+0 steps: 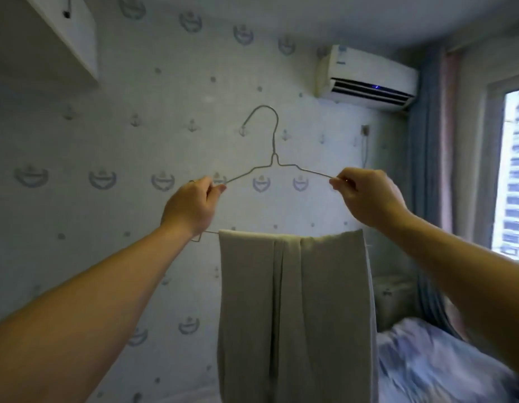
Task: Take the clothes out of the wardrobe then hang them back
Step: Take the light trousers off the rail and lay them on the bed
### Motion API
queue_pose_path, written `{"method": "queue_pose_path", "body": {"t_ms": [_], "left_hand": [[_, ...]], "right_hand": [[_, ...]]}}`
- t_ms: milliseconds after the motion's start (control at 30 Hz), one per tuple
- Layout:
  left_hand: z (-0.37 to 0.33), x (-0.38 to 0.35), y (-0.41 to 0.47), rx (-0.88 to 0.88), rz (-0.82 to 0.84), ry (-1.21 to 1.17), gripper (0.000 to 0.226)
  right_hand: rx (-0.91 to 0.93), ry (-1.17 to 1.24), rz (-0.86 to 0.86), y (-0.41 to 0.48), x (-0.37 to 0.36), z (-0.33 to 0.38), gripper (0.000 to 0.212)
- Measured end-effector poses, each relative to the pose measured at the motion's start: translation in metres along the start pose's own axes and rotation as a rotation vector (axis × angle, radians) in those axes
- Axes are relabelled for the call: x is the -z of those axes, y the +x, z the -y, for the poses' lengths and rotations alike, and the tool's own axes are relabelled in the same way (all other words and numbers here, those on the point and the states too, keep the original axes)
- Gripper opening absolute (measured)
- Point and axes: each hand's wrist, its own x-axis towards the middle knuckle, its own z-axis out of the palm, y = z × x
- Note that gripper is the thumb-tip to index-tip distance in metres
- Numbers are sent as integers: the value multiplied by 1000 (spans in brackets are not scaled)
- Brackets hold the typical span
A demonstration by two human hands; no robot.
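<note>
Left hand (191,205) and right hand (366,196) each pinch a shoulder of the wire hanger (274,158), held mid-air. A grey garment (296,301) drapes its bottom bar, hiding the right corner; its lower end is cut off.
</note>
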Motion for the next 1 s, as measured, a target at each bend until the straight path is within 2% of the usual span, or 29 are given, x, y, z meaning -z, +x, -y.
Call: {"method": "queue_pose_path", "body": {"t_ms": [100, 233, 467, 700, 867, 1000], "left_hand": [[-19, -81, 0, -78, 118, -138, 35], [-40, -184, -18, -163, 259, -313, 33], [-56, -330, -92, -261, 517, -551, 30], [-80, -417, -159, -348, 647, -695, 29], [-105, -466, -194, -406, 725, -781, 36], [-128, -514, -224, -448, 835, -764, 33]], "right_hand": [[-123, -129, 29, -31, 2, -56, 34], [-249, -183, 95, -84, 1, -112, 27], [-545, -264, 218, -192, -18, -155, 28], [-835, -271, 292, -277, -27, -165, 19], [-986, -271, 300, -328, -31, -195, 26], [-1115, -202, 296, -371, -34, -232, 24]]}}
